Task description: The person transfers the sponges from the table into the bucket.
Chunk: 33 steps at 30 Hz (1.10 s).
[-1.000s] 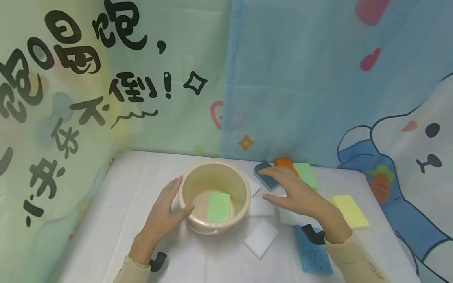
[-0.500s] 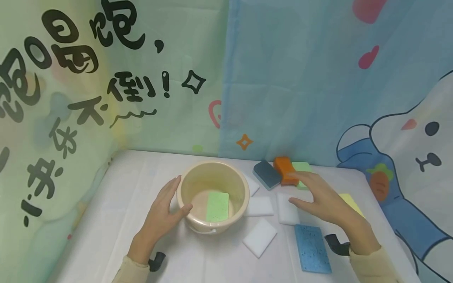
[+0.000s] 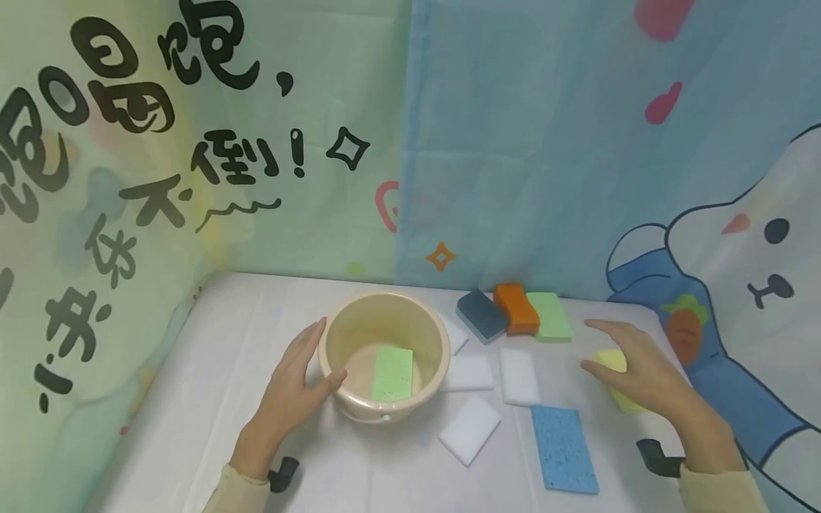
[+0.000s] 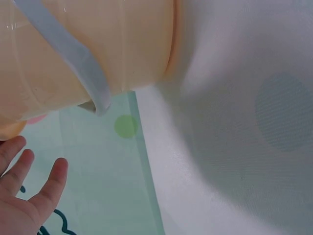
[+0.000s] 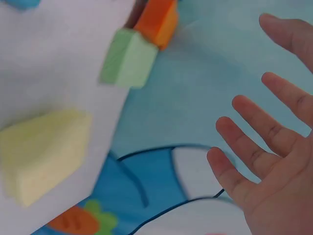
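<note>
A cream bucket point(image 3: 359, 412) stands on the table with a green sponge point(image 3: 393, 374) lying inside it. My left hand point(image 3: 291, 392) rests at the bucket's left rim, fingers along the outside and thumb near the front edge. In the left wrist view the bucket's side point(image 4: 142, 39) and its pale handle point(image 4: 73, 51) show beside the spread fingers. My right hand point(image 3: 648, 374) hovers with fingers apart and nothing in it, above a yellow sponge point(image 3: 625, 399) that it partly covers. The right wrist view shows this yellow sponge point(image 5: 46, 152) well away from the spread fingers point(image 5: 264, 127).
At the back lie a dark grey sponge point(image 3: 482, 315), an orange sponge point(image 3: 517, 308) and a light green sponge point(image 3: 549, 317). Several white sponges point(image 3: 470, 429) sit right of the bucket, with a blue sponge point(image 3: 564, 449) nearer the front. A printed curtain point(image 3: 513, 142) hangs behind the table.
My right hand has moved right, from over the dark grey and orange sponges to above the yellow sponge. The left hand has stayed at the bucket's rim.
</note>
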Available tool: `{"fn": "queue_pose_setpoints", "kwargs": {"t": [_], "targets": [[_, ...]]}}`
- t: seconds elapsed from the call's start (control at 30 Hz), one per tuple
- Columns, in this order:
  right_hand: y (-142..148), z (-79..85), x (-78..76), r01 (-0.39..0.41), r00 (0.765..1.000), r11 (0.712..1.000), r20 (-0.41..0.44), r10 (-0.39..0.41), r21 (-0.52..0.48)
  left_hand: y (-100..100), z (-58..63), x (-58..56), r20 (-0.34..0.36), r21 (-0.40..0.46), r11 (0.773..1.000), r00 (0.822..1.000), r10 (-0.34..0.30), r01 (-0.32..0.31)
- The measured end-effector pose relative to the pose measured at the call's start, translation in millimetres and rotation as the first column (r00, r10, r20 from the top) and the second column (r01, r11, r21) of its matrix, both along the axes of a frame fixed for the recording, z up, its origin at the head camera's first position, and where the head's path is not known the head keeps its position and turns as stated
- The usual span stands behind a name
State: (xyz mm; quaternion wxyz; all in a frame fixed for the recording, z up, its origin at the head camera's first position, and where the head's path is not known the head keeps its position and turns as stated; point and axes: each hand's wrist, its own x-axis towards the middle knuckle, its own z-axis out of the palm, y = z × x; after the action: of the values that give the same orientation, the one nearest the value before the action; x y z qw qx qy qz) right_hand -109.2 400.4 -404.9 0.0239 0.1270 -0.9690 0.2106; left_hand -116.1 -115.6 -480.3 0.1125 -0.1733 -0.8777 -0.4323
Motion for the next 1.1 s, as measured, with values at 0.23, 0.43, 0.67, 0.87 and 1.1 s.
{"fn": "queue_pose_setpoints", "kwargs": {"t": [0.23,0.43,0.67,0.87,1.1], "targets": [[37,-22.2,3.1,0.099,0.995,0.994,-0.019,-0.098,0.047,0,-1.4,0.5,-0.014,0.002,1.000,1.000,0.005,-0.005],[53,-35.6,2.9,0.204,0.976,0.969,0.049,-0.213,0.137,0,-2.1,-0.6,-0.010,0.012,1.000,1.000,0.001,-0.001],[67,-53.8,-0.4,0.373,0.893,0.906,0.190,-0.409,0.199,-1,-2.7,-0.7,-0.007,0.011,1.000,1.000,0.002,-0.002],[68,-68.3,-5.1,0.474,0.810,0.849,0.263,-0.524,0.232,-1,-3.2,-0.9,-0.006,0.011,1.000,1.000,0.006,-0.006],[66,-76.2,-9.8,0.522,0.745,0.815,0.331,-0.579,0.251,-1,-3.9,-1.1,-0.010,0.013,1.000,1.000,0.001,-0.001]]}}
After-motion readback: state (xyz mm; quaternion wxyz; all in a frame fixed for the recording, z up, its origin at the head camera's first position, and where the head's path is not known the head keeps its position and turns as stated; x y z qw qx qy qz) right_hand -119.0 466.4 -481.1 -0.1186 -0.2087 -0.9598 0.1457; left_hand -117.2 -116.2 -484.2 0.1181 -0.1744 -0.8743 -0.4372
